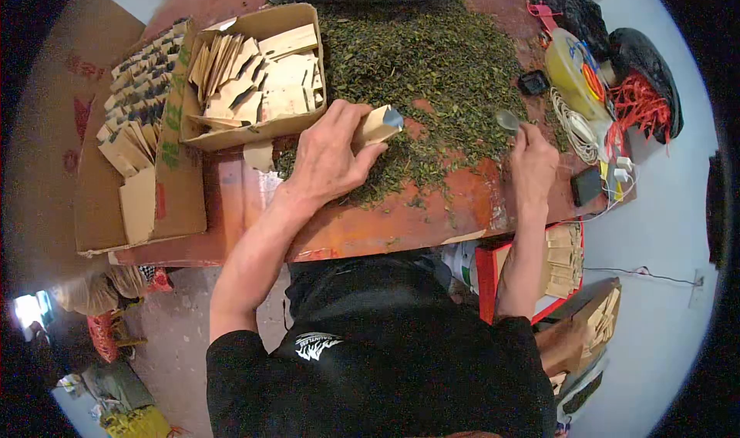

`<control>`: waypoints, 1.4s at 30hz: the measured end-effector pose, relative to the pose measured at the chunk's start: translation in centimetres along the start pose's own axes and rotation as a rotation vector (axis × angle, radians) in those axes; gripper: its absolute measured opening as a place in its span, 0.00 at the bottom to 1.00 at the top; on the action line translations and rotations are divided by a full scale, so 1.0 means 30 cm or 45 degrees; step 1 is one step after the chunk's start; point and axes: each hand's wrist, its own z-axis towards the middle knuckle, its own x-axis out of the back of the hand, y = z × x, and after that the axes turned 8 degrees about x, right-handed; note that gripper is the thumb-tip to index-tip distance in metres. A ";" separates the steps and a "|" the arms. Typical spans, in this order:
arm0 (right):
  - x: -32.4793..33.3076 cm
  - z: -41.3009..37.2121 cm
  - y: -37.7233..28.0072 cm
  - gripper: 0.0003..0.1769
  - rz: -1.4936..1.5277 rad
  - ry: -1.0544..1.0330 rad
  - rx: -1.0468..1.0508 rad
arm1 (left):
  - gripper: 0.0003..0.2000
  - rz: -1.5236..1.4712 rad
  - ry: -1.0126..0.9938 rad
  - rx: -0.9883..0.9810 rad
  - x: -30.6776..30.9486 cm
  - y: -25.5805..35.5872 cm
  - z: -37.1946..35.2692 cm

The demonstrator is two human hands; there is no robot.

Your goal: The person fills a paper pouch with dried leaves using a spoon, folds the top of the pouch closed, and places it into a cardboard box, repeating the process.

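Observation:
My left hand [330,154] is closed around a small brown paper bag [374,127], whose mouth gapes toward the right and shows a pale bluish lining. Pinched between the fingers of my right hand [533,157] is the handle of a spoon [506,120] with a greyish, see-through bowl. That bowl rests at the right edge of a wide heap of dried green leaves [420,60]. Leaves lie scattered between both hands on the reddish table [370,234]. Whether anything is inside the bag cannot be made out.
Left of the heap stands a cardboard box [254,134] of flat paper bags. Beside it, a larger carton [181,207] holds rows of bags. Cables [574,126], a small black box [587,185] and red strings [644,103] crowd the right. Below sits a red-edged box [487,276].

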 end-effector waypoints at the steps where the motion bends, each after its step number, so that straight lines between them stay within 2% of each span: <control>1: -0.021 0.010 -0.009 0.07 0.007 -0.002 0.012 | 0.23 -0.002 -0.002 -0.002 0.001 0.001 0.001; 3: -0.034 0.037 -0.049 0.07 -0.008 -0.103 -0.035 | 0.23 -0.004 -0.005 -0.006 0.004 0.001 0.001; 6: -0.105 0.071 -0.068 0.08 0.163 0.095 0.122 | 0.23 -0.006 -0.010 0.015 0.002 -0.003 0.002; 7: -0.098 0.083 -0.090 0.08 0.182 -0.006 0.047 | 0.24 0.001 -0.009 0.009 0.001 -0.004 0.003; 11: -0.160 0.130 -0.128 0.08 0.302 0.025 0.114 | 0.24 -0.007 -0.014 -0.005 -0.006 -0.012 0.001; 17: -0.179 0.159 -0.203 0.09 0.539 -0.055 0.053 | 0.24 -0.045 0.032 -0.026 -0.007 -0.014 -0.001; 20: -0.203 0.154 -0.195 0.13 0.531 -0.116 -0.005 | 0.23 -0.067 0.035 -0.025 -0.011 -0.023 -0.002; 26: -0.159 0.159 -0.254 0.14 1.002 -0.214 -0.354 | 0.24 -0.088 0.011 0.038 -0.007 -0.015 -0.006; 35: -0.095 0.156 -0.299 0.14 1.347 -0.275 -0.504 | 0.25 -0.097 0.021 0.050 -0.014 -0.019 -0.006; 42: 0.007 0.151 -0.349 0.14 1.388 -0.273 -0.440 | 0.25 -0.103 0.010 0.037 -0.012 -0.022 -0.006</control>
